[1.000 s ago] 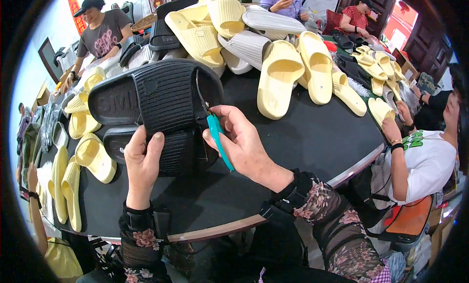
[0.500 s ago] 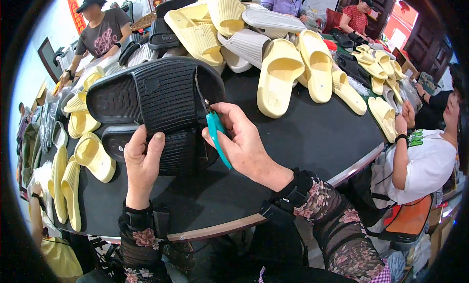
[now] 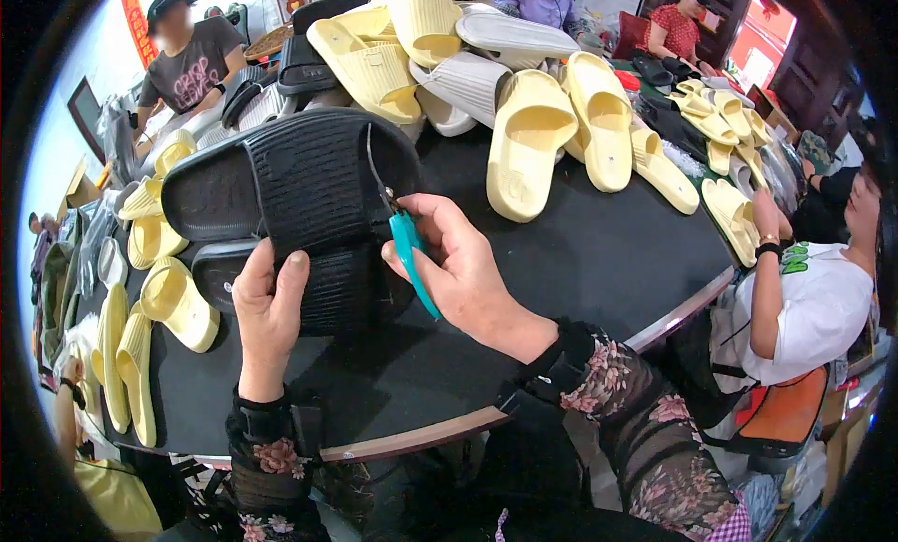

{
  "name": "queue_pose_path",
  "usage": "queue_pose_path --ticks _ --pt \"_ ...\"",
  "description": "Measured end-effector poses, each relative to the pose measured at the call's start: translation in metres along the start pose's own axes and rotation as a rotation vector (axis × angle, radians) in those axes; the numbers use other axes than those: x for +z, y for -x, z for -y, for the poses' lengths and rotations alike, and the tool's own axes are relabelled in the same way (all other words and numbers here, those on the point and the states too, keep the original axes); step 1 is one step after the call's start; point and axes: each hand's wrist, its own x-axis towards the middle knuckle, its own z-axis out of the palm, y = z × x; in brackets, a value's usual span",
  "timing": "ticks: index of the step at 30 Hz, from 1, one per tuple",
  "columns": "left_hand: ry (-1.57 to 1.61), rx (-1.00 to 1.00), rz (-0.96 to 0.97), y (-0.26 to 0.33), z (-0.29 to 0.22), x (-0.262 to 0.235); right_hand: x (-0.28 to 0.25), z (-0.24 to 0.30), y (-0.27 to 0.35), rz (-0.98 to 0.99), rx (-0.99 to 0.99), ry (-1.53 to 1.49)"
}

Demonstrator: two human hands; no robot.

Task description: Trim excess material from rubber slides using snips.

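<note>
My left hand [image 3: 268,303] grips a pair of black slide slippers, thumb on top and fingers out of sight beneath. The upper slipper [image 3: 313,173] has a wide ribbed strap and its toe points left. Below it the second slipper [image 3: 337,294] lies partly covered. In my right hand [image 3: 472,271] are small teal-handled snips [image 3: 412,261], fingers closed round the handles. Their tip is at the strap's right edge, by the opening of the upper slipper. Whether the blades touch the strap is too small to tell.
A heap of yellow slides [image 3: 528,144] and grey slides [image 3: 468,84] covers the far side of the black table [image 3: 599,261]. More yellow slides [image 3: 182,303] lie at the left. Co-workers sit around the table; one in a white shirt [image 3: 795,299] handles slippers at the right.
The whole view has shifted slightly. My hands, the snips and the black slippers keep nearly the same positions to each other. The right-hand co-worker's arm has moved a little.
</note>
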Motion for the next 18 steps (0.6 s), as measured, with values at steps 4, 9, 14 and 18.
queue_pose_path --ticks 4,9,14,18 --pt "0.059 -0.02 -0.028 -0.002 0.004 0.003 -0.003 0.0 -0.001 0.021 -0.02 -0.016" --pt "-0.005 -0.011 -0.017 -0.008 0.006 -0.001 0.001 -0.004 -0.002 -0.01 -0.105 -0.007" --pt "-0.014 -0.161 -0.11 -0.012 0.028 -0.003 0.0 -0.002 0.002 0.026 -0.168 -0.07" --pt "0.095 -0.312 -0.077 -0.02 0.016 0.013 -0.004 0.001 0.006 0.038 -0.184 -0.108"
